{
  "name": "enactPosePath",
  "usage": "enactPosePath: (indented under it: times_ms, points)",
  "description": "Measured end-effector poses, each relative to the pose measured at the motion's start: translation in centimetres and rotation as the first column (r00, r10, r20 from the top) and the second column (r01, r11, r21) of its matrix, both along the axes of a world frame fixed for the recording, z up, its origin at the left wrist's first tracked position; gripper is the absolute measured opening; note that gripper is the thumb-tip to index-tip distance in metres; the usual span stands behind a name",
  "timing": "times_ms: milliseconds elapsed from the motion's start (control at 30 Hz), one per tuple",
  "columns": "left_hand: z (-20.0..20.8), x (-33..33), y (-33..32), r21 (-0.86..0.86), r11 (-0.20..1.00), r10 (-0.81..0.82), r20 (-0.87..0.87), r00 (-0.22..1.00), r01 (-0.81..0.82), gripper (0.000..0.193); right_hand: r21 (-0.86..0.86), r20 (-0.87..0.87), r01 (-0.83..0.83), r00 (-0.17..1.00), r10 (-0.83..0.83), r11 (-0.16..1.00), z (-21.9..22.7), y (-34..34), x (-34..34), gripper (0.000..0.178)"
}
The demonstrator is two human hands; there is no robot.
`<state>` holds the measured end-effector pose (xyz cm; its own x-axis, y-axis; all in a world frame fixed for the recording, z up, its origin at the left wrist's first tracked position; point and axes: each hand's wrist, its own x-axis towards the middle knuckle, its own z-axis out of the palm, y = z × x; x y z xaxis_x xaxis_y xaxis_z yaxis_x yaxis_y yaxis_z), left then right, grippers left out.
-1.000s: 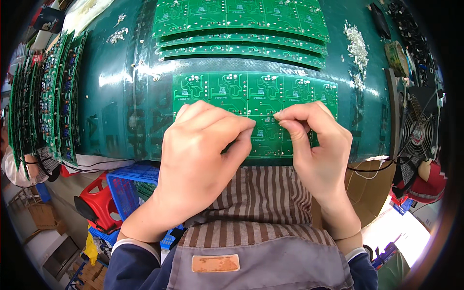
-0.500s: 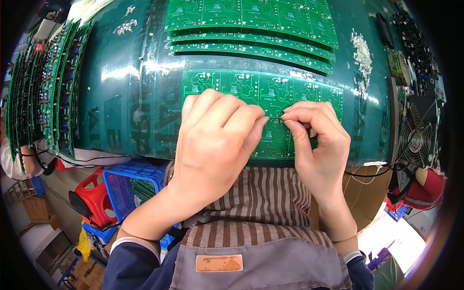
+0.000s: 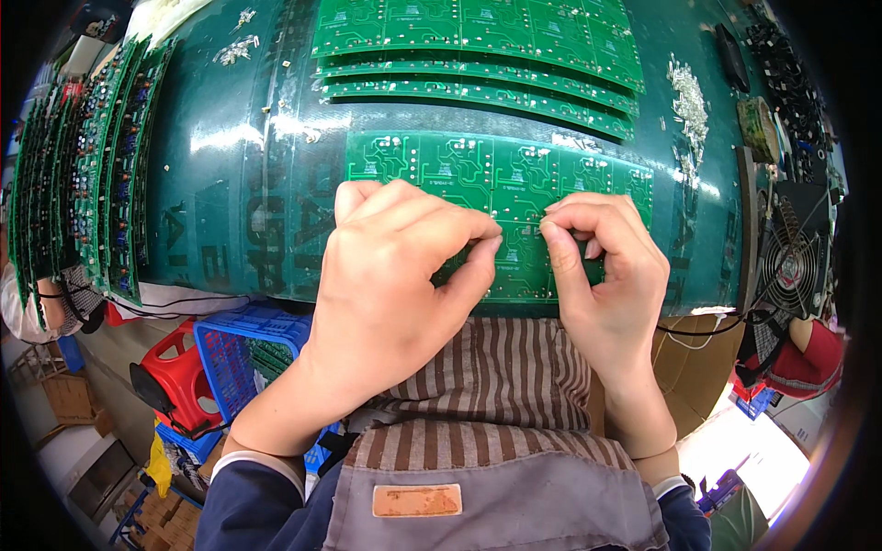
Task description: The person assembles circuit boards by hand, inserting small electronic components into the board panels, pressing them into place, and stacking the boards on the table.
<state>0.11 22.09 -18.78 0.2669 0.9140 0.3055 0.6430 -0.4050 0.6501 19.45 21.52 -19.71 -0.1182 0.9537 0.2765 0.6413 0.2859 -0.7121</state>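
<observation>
A green printed circuit board panel (image 3: 522, 197) lies at the table's near edge, under both of my hands. My left hand (image 3: 390, 266) is over its left part, thumb and forefinger pinched close to the middle of the panel. Whatever those fingertips hold, if anything, is too small to make out. Over the right part is my right hand (image 3: 614, 271), also pinching with thumb and forefinger, its fingertips a short way right of the left ones. I cannot make out anything between them either. The hands are apart and hide much of the panel's lower half.
Beyond the panel lies a stack of similar boards (image 3: 478, 55). Small clear parts form piles at the right (image 3: 689, 115) and far left (image 3: 239, 50). Populated boards (image 3: 96, 165) stand upright at left. A fan (image 3: 792, 262) is at right; a blue crate (image 3: 225, 354) and red stool (image 3: 179, 376) are below left.
My left hand has shifted a little left and toward me. My right fingertips have moved slightly right, so the gap between the two pinches is wider.
</observation>
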Motion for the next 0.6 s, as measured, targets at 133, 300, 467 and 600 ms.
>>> enactPosePath:
  times_ms: [133,300,467,600]
  points:
    - [0.0,-0.2,0.0,-0.009,1.000,0.007,-0.011,1.000,-0.008,0.011,-0.033,0.012,0.018,1.000,-0.017,0.999,0.2,0.0,-0.1,0.010]
    - [0.0,-0.2,0.1,0.049,0.998,0.035,-0.096,0.995,-0.030,0.011,0.003,0.011,-0.001,1.000,0.001,1.000,0.0,0.0,0.0,0.010]
    - [-0.4,-0.1,0.3,0.036,0.998,0.046,-0.102,0.994,-0.043,0.009,0.123,0.075,-0.056,0.996,0.047,0.991,-0.6,-0.2,0.1,0.014]
    - [-0.3,0.2,0.3,0.020,0.999,0.051,-0.094,0.994,-0.049,0.009,0.203,0.117,-0.093,0.991,0.070,0.975,-1.0,-0.2,0.3,0.021]
